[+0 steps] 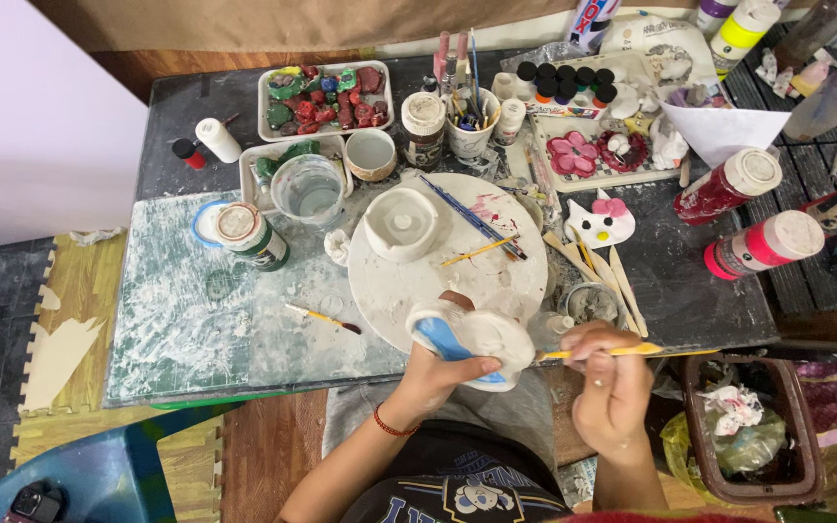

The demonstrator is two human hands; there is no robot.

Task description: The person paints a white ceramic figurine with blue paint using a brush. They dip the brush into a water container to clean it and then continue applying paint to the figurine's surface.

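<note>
My left hand (435, 375) holds a white clay piece (481, 334) with a blue-painted patch on its left side, just over the near table edge. My right hand (612, 380) grips a yellow-handled paintbrush (622, 352) whose tip points at the clay piece's right side. Behind them lies a round white board (496, 281) carrying a squarish white clay bowl (400, 224), two brushes and a pink paint smear.
A water glass (309, 190), paint jars, trays of painted clay shapes (325, 98), a cup of brushes (468, 124), red and pink paint bottles (763, 244) and a white cat figure (601, 224) crowd the table. A loose brush (322, 317) lies left. A bin (748, 431) stands lower right.
</note>
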